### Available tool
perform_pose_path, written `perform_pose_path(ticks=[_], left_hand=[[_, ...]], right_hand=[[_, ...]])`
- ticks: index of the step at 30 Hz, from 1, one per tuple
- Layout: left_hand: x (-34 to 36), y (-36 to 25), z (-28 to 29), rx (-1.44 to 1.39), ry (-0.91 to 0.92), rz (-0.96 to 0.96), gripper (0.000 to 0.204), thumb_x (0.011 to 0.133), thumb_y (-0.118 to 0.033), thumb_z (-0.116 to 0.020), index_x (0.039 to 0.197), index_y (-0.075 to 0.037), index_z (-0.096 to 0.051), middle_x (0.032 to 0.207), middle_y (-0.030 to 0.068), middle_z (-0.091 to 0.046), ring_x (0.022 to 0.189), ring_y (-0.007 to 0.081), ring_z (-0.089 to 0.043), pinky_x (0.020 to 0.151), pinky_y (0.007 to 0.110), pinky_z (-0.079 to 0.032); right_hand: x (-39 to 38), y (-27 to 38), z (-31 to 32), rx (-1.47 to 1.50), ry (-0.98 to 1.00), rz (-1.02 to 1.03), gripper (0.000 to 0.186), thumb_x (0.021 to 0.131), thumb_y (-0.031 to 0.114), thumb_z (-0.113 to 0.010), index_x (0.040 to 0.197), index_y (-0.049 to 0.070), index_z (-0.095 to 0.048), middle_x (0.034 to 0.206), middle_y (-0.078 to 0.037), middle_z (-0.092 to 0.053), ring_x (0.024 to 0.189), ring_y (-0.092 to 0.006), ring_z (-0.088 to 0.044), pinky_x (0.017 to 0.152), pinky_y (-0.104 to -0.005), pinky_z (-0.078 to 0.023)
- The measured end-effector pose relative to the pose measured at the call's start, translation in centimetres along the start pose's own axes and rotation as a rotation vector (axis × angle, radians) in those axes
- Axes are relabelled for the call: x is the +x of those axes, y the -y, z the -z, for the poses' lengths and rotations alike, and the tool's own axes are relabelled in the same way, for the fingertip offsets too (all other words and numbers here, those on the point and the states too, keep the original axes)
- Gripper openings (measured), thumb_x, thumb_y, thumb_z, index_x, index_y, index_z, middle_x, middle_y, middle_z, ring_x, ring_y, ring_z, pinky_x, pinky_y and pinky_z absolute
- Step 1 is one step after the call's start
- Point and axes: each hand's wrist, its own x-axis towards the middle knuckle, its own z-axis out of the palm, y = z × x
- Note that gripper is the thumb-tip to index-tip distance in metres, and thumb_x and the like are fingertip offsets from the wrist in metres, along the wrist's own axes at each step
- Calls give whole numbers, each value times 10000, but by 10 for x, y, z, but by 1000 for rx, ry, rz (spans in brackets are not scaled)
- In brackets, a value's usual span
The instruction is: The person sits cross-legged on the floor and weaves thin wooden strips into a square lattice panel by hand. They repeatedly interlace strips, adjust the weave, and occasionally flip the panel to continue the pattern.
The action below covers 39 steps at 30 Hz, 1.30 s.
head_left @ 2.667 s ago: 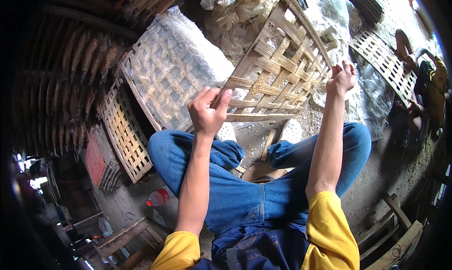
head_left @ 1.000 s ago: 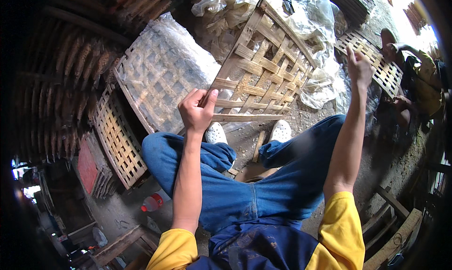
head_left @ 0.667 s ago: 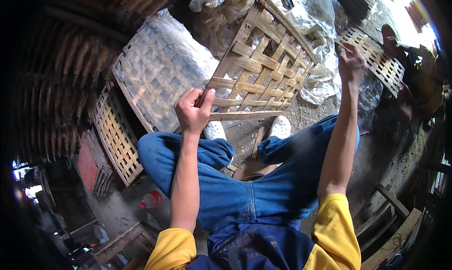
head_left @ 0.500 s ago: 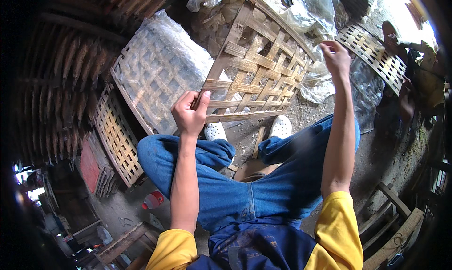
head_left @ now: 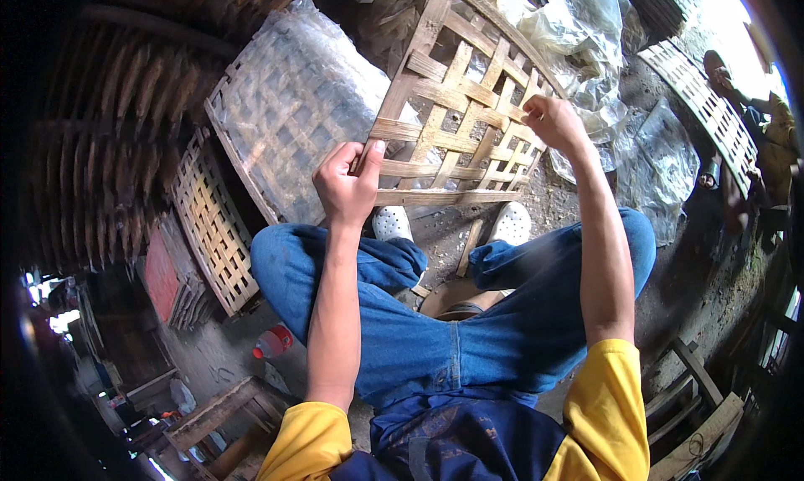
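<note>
A woven bamboo panel (head_left: pixel 448 95) in a wooden frame stands tilted above my white shoes. My left hand (head_left: pixel 345 186) is closed round the left side of its frame, thumb on the near face. At the panel's right part, my right hand (head_left: pixel 556 124) is bent with its fingers pinched together, in front of or against the slats. Whether those fingertips touch a slat or hold something small, I cannot tell. Pale dusty crumbs cling to several slats.
Left of it leans a plastic-covered woven panel (head_left: pixel 289 104), with another bare woven panel (head_left: pixel 213 230) beside it. Crumpled clear plastic (head_left: pixel 578 28) lies behind. At right, a panel (head_left: pixel 703 95) is near another person (head_left: pixel 779 137). A red-labelled bottle (head_left: pixel 274 341) lies at left.
My right hand has moved left and slightly down, from beyond the panel's right edge to its slats. My left hand keeps its hold on the frame. The far-right panel has shifted rightward in view.
</note>
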Motion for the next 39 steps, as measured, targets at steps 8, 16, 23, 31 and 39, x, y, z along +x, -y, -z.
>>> perform_pose_path(ticks=[8, 16, 23, 31, 39], left_hand=[[-3, -12, 2, -15, 24, -100, 301, 856, -219, -773, 678, -33, -618, 590, 59, -521, 524, 196, -501, 513, 345, -374], [-6, -26, 2, -58, 59, -181, 246, 848, -195, -776, 699, -39, -657, 594, 43, -531, 507, 173, -503, 494, 328, -369], [-10, -33, 4, -26, 74, -252, 212, 856, -195, -775, 727, -53, -683, 606, 35, -543, 512, 169, -537, 493, 325, -392], [-10, -31, 3, -59, 71, -215, 246, 870, -193, -772, 735, -14, -669, 606, 28, -522, 531, 130, -474, 509, 297, -355], [-5, -33, 1, -42, 68, -172, 208, 852, -188, -775, 732, -46, -680, 617, 49, -567, 519, 178, -544, 508, 328, -400]], right_hand=[[3, 6, 25, 398, -272, -374, 362, 906, 389, -706, 1122, 105, -764, 904, -134, -752, 852, -223, -715, 792, -348, -542], [9, -20, 21, 620, -424, -499, 478, 846, 510, -794, 1013, 62, -769, 636, 57, -497, 566, -45, -406, 526, -239, -321], [4, -16, 28, 796, -406, -518, 363, 860, 457, -798, 874, 100, -730, 634, 76, -449, 535, -48, -345, 499, -235, -294], [5, -9, 33, 628, -344, -423, 365, 920, 372, -712, 997, 19, -760, 652, 27, -563, 611, -88, -497, 604, -287, -431], [12, -13, 28, 428, -438, -355, 398, 932, 376, -633, 1061, 12, -731, 849, -113, -714, 810, -170, -659, 778, -329, -501]])
